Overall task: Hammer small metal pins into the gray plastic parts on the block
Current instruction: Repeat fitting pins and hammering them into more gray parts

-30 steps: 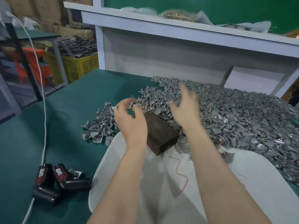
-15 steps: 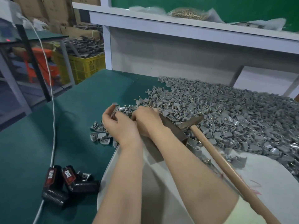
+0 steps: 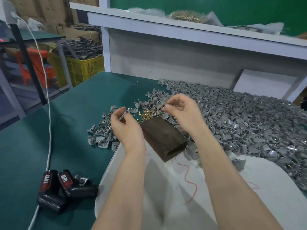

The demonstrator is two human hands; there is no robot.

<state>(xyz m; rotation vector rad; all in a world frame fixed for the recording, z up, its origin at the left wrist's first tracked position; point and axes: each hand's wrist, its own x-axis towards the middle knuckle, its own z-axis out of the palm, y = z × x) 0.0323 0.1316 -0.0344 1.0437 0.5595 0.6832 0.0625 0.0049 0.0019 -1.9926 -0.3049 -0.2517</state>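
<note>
1. Left hand (image 3: 127,127), head view: I hold it raised above the counter (image 3: 66,130), just left of the block (image 3: 163,136). Fingers are curled; thumb and forefinger pinch a gray part (image 3: 124,114).
2. Right hand (image 3: 181,112): I hold it raised over the block's far end. Thumb and fingertips pinch a second gray part (image 3: 163,105). I cannot tell whether a pin sits in it.
3. Block: dark brown, lying flat and slanted. Its near end rests on the white sheet (image 3: 166,196); its far end touches the loose brass pins (image 3: 147,114).
4. Main heap of gray parts (image 3: 240,123): covers the counter to my right and behind the block. A smaller scatter (image 3: 103,131) lies left of my left hand.
5. Two black grips with red labels (image 3: 54,186): lying on the counter at near left, beside the white cable (image 3: 48,113).
6. Clear bag of brass pins (image 3: 187,16): on the shelf at the back.
</note>
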